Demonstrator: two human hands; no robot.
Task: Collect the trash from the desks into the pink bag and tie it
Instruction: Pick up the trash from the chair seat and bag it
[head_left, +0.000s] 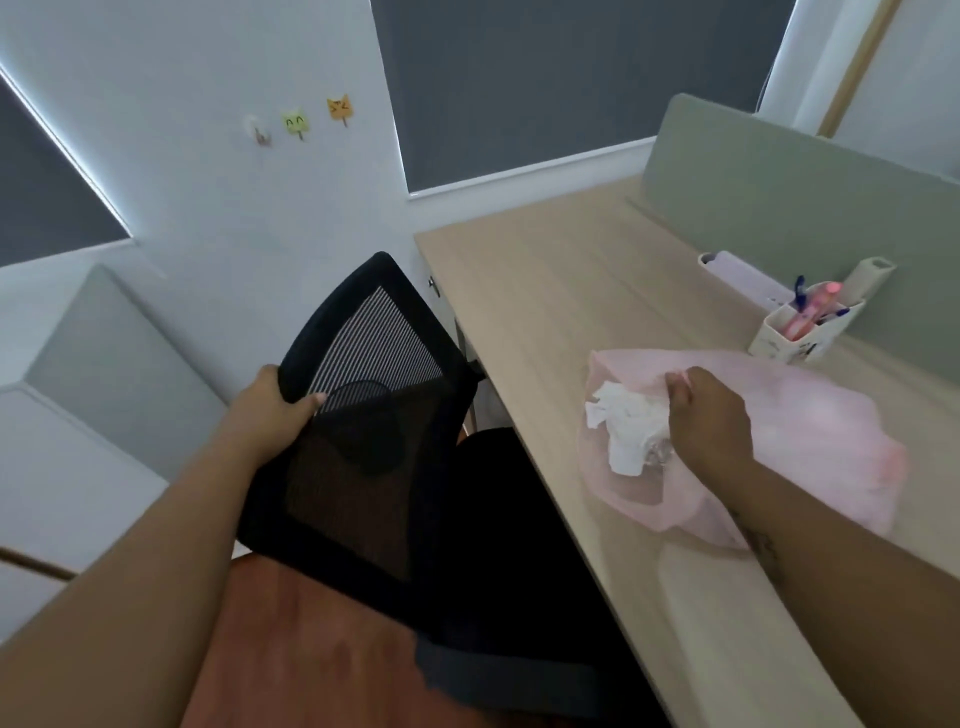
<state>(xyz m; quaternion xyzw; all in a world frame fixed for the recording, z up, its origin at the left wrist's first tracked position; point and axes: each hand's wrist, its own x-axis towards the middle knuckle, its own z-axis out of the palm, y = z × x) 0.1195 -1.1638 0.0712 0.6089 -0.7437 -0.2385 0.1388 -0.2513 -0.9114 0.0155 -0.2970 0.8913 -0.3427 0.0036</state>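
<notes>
On the desk (545, 291), the right hand (709, 415) seemingly pinches the pink bag (810, 426) while the left hand (272, 410) grips the chair (374, 467).

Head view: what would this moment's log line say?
left hand: grips chair | right hand: pinches pink bag | tissue: at bag mouth

Left arm (156, 545): bare, extended forward from lower left. Left hand (275, 410) grips the upper left edge of the black mesh chair back (374, 358), with the thumb across the near face and the fingers wrapped behind the frame.
Right arm (852, 535): bare, reaching in from lower right, small dark mark on the forearm. Right hand (709, 415): back upward, fingers curled, pinching the thin pink plastic bag (810, 431) at its rumpled edge.
</notes>
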